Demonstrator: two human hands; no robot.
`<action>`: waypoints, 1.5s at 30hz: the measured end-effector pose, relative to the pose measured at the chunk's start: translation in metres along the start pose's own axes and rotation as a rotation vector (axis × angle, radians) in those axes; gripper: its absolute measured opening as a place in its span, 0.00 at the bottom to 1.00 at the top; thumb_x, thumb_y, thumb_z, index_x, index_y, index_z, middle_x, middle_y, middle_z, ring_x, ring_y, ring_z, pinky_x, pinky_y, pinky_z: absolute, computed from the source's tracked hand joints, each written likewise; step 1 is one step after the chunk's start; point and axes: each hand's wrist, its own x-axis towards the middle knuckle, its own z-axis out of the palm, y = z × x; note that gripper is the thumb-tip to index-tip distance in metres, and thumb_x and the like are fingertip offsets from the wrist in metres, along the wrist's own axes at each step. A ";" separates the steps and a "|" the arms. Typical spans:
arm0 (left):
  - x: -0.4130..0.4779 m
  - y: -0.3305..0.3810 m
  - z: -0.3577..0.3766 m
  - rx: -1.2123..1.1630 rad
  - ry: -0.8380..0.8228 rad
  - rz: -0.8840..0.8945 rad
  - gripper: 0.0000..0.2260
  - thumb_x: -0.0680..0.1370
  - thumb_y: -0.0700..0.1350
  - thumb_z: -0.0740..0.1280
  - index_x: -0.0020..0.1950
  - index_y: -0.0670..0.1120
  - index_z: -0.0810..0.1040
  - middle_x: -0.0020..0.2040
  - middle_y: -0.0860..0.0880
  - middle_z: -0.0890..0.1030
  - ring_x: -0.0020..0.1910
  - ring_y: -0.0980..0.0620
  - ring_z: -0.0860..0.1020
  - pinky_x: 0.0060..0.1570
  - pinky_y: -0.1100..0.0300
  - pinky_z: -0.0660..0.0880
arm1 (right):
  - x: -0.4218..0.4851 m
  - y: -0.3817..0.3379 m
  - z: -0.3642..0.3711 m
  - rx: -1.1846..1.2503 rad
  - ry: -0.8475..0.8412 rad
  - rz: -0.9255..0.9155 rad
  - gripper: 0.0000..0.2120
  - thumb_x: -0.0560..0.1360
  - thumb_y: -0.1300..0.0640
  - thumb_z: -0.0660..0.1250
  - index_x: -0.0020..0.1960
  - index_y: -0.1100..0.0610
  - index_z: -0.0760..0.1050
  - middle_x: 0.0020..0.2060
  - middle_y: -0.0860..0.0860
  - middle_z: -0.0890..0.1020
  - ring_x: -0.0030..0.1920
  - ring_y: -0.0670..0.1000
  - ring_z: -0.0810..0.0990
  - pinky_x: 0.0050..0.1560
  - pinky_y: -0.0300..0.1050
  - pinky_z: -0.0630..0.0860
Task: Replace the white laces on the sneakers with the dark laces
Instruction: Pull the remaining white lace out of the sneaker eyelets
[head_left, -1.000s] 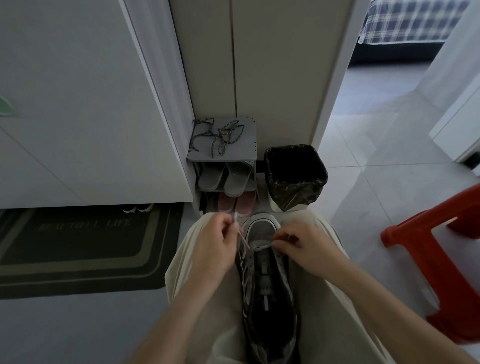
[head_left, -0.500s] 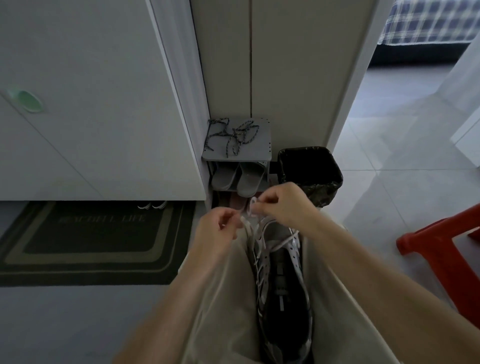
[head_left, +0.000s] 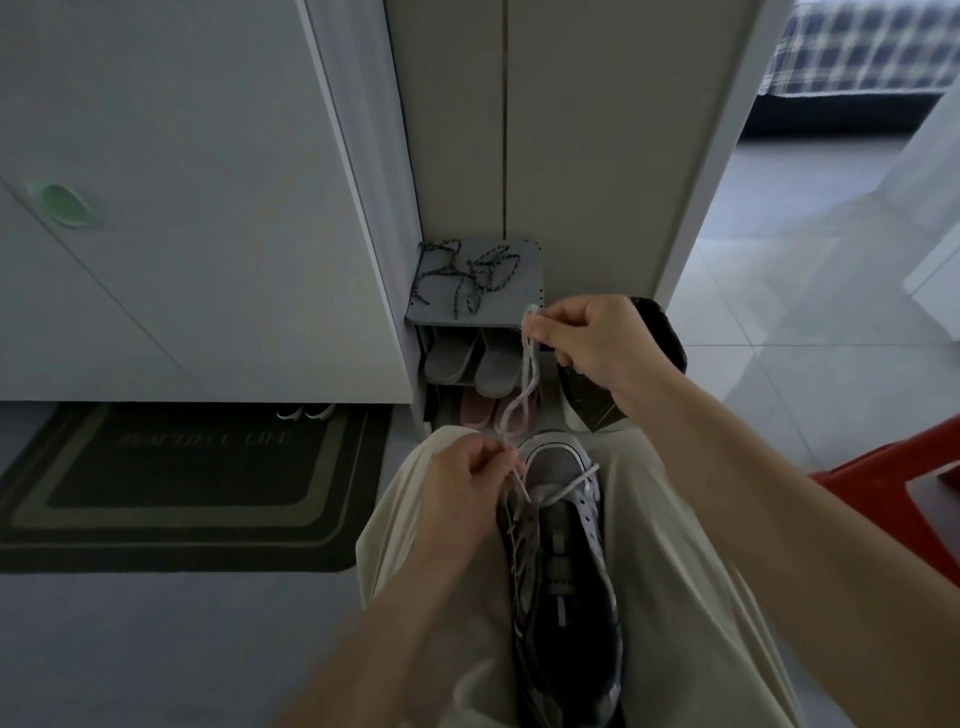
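A grey and black sneaker (head_left: 563, 561) lies on my lap between my knees, toe pointing away. Its white lace (head_left: 529, 374) is partly drawn out of the eyelets. My right hand (head_left: 592, 338) pinches the lace high above the toe, so a long loop hangs down from it. My left hand (head_left: 467, 488) pinches the same lace just left of the toe, at the lowest eyelets. One strand still crosses the toe end. The dark speckled laces (head_left: 470, 275) lie in a loose tangle on top of the small grey shoe rack (head_left: 524, 306) ahead.
The shoe rack holds grey slippers (head_left: 470, 358) and pink slippers (head_left: 480, 410) on lower shelves. A black-lined bin (head_left: 660, 338) stands right of it, partly behind my right hand. A red plastic stool (head_left: 904, 499) is at the right. A dark doormat (head_left: 182, 488) lies left.
My right hand has risen up and away from the sneaker, drawing more white lace out of the eyelets. My left hand stays by the toe, holding the lace.
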 end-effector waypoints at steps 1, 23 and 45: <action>0.004 0.002 -0.003 -0.016 0.020 -0.007 0.08 0.76 0.40 0.66 0.39 0.48 0.80 0.36 0.50 0.83 0.35 0.57 0.81 0.39 0.61 0.76 | -0.003 0.005 -0.001 -0.033 -0.029 0.002 0.10 0.72 0.51 0.71 0.43 0.58 0.82 0.22 0.44 0.73 0.18 0.39 0.66 0.22 0.29 0.63; -0.001 -0.016 0.005 0.122 -0.121 -0.009 0.05 0.76 0.45 0.67 0.50 0.52 0.79 0.43 0.55 0.82 0.44 0.57 0.80 0.50 0.57 0.77 | -0.007 0.056 0.022 0.059 -0.073 0.147 0.07 0.71 0.56 0.72 0.42 0.60 0.82 0.25 0.49 0.75 0.22 0.40 0.70 0.25 0.31 0.67; 0.040 0.033 -0.022 -0.095 0.120 0.065 0.06 0.79 0.40 0.64 0.43 0.50 0.74 0.40 0.47 0.81 0.33 0.52 0.82 0.30 0.64 0.75 | -0.025 0.048 0.021 -0.580 -0.653 -0.027 0.08 0.70 0.48 0.72 0.35 0.49 0.80 0.29 0.44 0.78 0.32 0.42 0.75 0.38 0.38 0.71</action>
